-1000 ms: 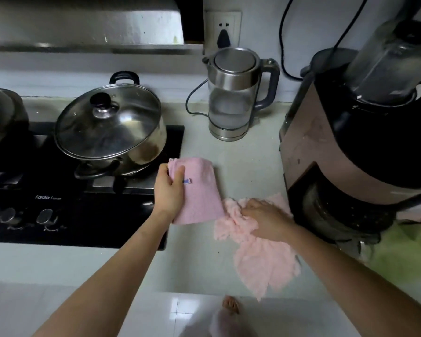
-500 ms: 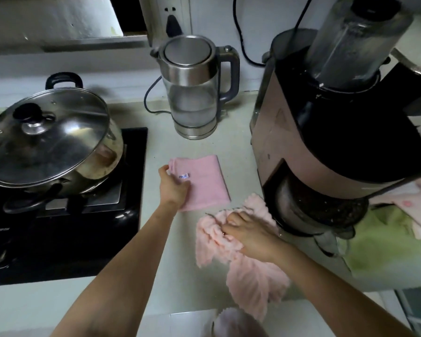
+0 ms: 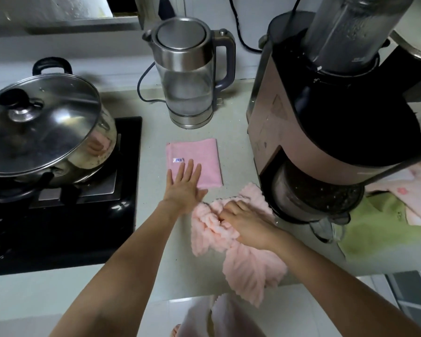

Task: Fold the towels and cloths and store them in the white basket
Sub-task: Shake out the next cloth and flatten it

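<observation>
While left hand [image 3: 184,184] flattens smooth square cloth [image 3: 195,162], right hand [image 3: 248,223] clutches fluffy ribbed towel [image 3: 243,263].

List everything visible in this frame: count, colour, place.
folded cloth: 1, pink, flat on the counter in front of the kettle
fluffy towel: 1, pale pink, bunched, hanging over the counter's front edge
green cloth: 1, green, counter at right
pale cloths: at least 1, pale pink, on the green cloth, far right
kettle: 1, glass and steel, back of counter
pot: 1, steel with lid, on the stove
stove: 1, black, left
blender: 1, rose and black, right
counter: 1, pale
left hand: flat, fingers on the folded cloth
right hand: grips the fluffy towel
</observation>
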